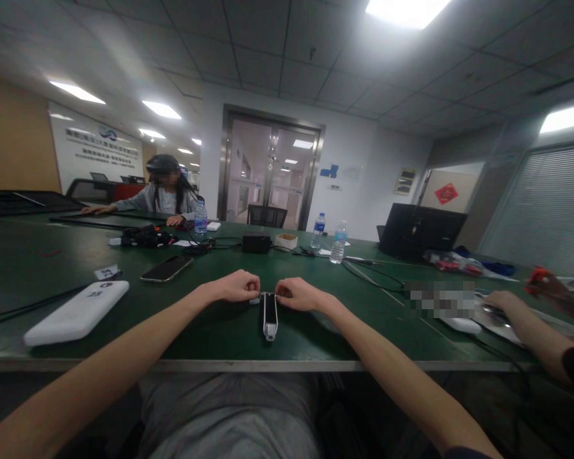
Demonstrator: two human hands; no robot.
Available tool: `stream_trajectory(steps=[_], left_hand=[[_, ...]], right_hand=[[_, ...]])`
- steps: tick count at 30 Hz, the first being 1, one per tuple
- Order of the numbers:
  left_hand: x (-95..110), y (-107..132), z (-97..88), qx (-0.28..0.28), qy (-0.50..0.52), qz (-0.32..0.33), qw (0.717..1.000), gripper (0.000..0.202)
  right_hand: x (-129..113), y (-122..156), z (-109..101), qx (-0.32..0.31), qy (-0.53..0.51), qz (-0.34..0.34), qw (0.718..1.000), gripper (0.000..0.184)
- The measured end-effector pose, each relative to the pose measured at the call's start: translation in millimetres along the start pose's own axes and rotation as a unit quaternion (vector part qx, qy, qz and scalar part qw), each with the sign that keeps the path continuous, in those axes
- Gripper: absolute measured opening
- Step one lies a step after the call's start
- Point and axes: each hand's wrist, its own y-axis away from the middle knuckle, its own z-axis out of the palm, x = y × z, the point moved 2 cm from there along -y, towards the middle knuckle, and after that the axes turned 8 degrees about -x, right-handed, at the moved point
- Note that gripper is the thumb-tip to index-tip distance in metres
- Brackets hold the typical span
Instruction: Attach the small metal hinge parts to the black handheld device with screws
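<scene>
Green matting covers a long office worktop under ceiling panel lights, with glass double doors at twelve o'clock beyond it. Near the front edge, dead ahead of the wearer, lies a small black and white device, slim and oblong. Its long axis runs from twelve to six o'clock, with the pale rounded end pointing at six, toward the wearer, and the far end tucked between the two hands. The left hand is curled into a loose fist at the device's far left corner, fingertips pinched narrow on a small pale part there. The right hand mirrors it at the far right corner, fingers likewise curled tight against the device's top end.

At nine o'clock a white oblong case lies flat, and a dark phone rests at ten o'clock. Two water bottles stand at one o'clock, close to an open black laptop. A seated person works at eleven o'clock, and a co-worker's forearm reaches in at three o'clock.
</scene>
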Motion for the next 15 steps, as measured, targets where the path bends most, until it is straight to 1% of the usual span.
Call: stream_trajectory(steps=[3, 8, 15], left_hand=[[4.3, 1.6, -1.3, 0.003, -0.026, 0.003, 1.000, 0.014], [8.4, 2.9, -1.5, 0.008, -0.100, 0.015, 0.995, 0.013], [19.8, 2.2, 0.2, 0.009, -0.151, 0.010, 0.988, 0.011]], right_hand=[[-3.0, 1.2, -2.2, -0.013, 0.010, 0.004, 1.000, 0.015], [-6.6, 4.2, -4.5, -0.027, 0.034, 0.011, 0.999, 0.018], [-0.8, 8.9, -6.5, -0.047, 0.038, 0.028, 0.998, 0.023]])
